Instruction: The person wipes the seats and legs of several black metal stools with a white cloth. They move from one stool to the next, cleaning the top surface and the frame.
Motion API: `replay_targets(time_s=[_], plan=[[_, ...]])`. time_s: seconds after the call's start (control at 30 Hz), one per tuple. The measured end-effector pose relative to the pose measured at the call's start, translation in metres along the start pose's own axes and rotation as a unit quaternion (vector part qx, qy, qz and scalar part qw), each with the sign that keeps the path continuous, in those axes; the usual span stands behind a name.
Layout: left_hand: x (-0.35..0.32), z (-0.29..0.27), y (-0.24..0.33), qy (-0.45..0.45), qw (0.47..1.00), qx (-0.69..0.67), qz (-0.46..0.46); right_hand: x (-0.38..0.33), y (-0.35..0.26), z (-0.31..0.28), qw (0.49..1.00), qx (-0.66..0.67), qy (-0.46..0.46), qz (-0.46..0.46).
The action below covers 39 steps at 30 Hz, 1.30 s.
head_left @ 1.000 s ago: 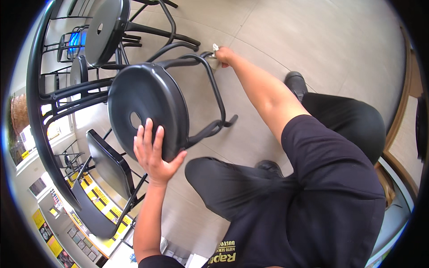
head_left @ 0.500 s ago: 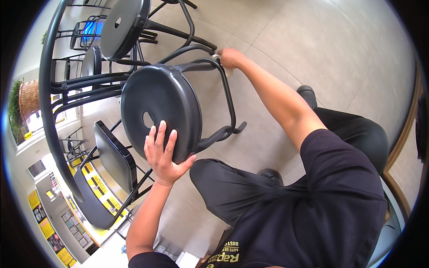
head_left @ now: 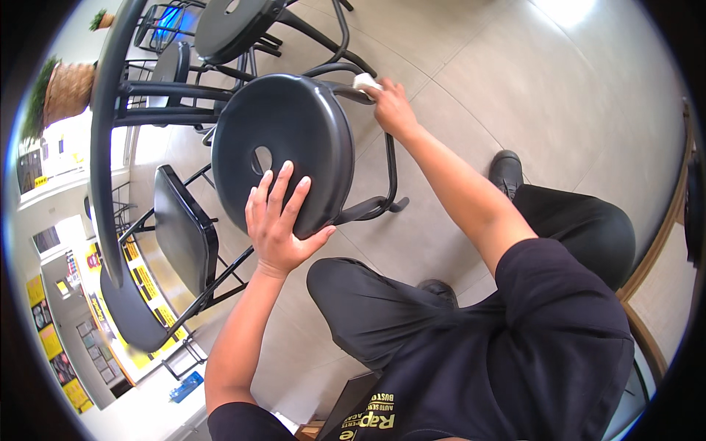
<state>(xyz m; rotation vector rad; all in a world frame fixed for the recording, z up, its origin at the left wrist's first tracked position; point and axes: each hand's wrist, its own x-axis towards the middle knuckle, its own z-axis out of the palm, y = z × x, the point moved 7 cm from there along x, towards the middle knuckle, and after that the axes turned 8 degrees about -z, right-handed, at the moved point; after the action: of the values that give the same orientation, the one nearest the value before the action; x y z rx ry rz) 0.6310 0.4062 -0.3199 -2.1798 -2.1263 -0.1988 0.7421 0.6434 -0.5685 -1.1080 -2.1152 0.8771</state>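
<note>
cloth (head_left: 365, 82) in right hand (head_left: 396, 110) nearer stool seat (head_left: 294, 132) than before

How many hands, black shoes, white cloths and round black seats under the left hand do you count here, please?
Hands (left hand, right hand): 2
Black shoes: 2
White cloth: 1
Round black seat under the left hand: 1
Total: 6

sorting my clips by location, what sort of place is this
Probably a shop's customer waiting area: round black metal-framed seats stand together on a tiled floor, with what looks like a counter with yellow-and-black panels and yellow wall posters beyond.
</note>
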Motion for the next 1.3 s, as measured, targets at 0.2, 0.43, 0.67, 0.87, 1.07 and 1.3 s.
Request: replay_targets(time_s=[0.2, 0.43, 0.67, 0.87, 1.07, 1.3], plan=[[-0.002, -0.004, -0.002, 0.006, 1.000, 0.003, -0.006, -0.033, 0.009, -0.013, 0.997, 0.006, -0.035, 0.061], [-0.004, -0.004, -0.002, 0.016, 1.000, -0.006, -0.021, 0.032, 0.022, -0.050, 0.944, 0.215, -0.068, 0.242], [0.002, -0.006, 0.001, 0.022, 1.000, -0.004, -0.010, 0.030, -0.006, -0.006, 0.923, 0.217, -0.208, 0.241], [-0.008, -0.003, -0.004, 0.022, 0.999, -0.006, -0.028, 0.051, -0.095, -0.067, 0.926, 0.220, -0.280, 0.123], [-0.006, -0.007, -0.003, 0.018, 1.000, -0.011, -0.019, 0.068, -0.190, -0.137, 0.974, 0.009, -0.217, -0.060], [-0.002, -0.008, -0.003, 0.026, 0.999, -0.023, -0.026, 0.082, -0.186, -0.121, 0.978, -0.011, -0.051, -0.202]])
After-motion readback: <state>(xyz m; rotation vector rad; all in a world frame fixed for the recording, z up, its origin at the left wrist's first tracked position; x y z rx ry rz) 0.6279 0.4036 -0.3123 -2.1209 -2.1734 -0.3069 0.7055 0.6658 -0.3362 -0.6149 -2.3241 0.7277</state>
